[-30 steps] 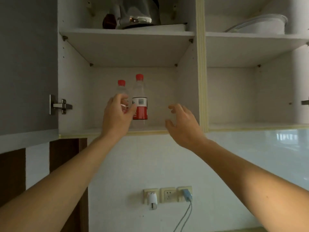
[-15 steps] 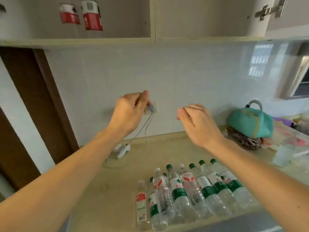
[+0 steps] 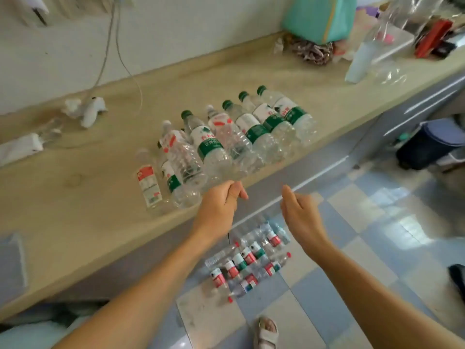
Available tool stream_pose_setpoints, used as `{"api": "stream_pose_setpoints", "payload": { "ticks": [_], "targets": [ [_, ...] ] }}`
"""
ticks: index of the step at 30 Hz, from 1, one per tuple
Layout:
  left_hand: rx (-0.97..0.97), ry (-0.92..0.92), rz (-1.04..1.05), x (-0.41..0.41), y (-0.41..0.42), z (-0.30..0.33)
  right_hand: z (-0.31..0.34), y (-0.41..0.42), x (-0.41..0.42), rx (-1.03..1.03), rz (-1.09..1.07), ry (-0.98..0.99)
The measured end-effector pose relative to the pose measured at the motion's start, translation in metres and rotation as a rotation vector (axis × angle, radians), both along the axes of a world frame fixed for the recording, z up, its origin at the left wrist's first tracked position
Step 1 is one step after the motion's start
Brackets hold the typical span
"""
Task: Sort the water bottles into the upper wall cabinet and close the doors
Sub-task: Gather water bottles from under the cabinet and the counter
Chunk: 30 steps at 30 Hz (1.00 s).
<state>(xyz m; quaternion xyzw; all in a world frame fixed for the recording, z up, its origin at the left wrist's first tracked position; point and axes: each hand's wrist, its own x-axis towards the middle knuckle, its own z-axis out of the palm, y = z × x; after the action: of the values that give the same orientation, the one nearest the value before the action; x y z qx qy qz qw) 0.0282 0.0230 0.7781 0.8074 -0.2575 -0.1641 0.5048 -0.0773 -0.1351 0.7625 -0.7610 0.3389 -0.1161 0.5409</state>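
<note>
Several clear water bottles lie side by side along the front of the beige counter (image 3: 75, 210). Some have green caps and green labels (image 3: 208, 144), others white caps and red-white labels (image 3: 148, 183). My left hand (image 3: 219, 205) hovers just off the counter's front edge, next to the bottle bottoms, fingers curled loosely with nothing in them. My right hand (image 3: 302, 217) hangs over the floor to its right, fingers apart and empty. A second heap of red- and green-labelled bottles (image 3: 249, 263) lies on the floor below. The wall cabinet is out of view.
A teal bag (image 3: 319, 16), crumpled cloth and plastic clutter crowd the counter's far right. White cables and a charger (image 3: 88, 109) lie at the back left. A dark bin (image 3: 432, 142) stands on the tiled floor at right. My sandalled foot (image 3: 266, 331) is below.
My view has swung down from the open cabinet, where two red-capped bottles stand, to the counter and floor. Both hands have dropped empty from the shelf to the counter's front edge.
</note>
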Motion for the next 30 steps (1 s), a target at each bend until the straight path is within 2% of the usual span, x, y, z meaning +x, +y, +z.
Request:
{"api": "stream_pose_setpoints", "payload": {
  "ticks": [6,13,16,22,27,30],
  "targets": [
    [0.129,0.212,0.052,-0.058,-0.018,-0.152,-0.15,-0.027,-0.075,0.247,-0.122,0.255],
    [0.29,0.452,0.382,-0.084,-0.055,-0.367,-0.351,-0.106,-0.115,0.534,-0.192,0.515],
    [0.308,0.528,0.48,-0.1,-0.068,-0.464,-0.445,-0.14,-0.116,0.525,-0.167,0.603],
    [0.465,0.544,0.5,-0.141,-0.061,-0.642,-0.622,-0.159,-0.121,0.414,-0.028,0.722],
    [0.629,0.537,0.529,-0.163,-0.041,-0.747,-0.712,-0.137,-0.125,0.421,0.053,0.766],
    [0.798,0.46,0.579,-0.17,-0.031,-0.791,-0.749,-0.134,-0.125,0.428,0.047,0.743]
  ]
}}
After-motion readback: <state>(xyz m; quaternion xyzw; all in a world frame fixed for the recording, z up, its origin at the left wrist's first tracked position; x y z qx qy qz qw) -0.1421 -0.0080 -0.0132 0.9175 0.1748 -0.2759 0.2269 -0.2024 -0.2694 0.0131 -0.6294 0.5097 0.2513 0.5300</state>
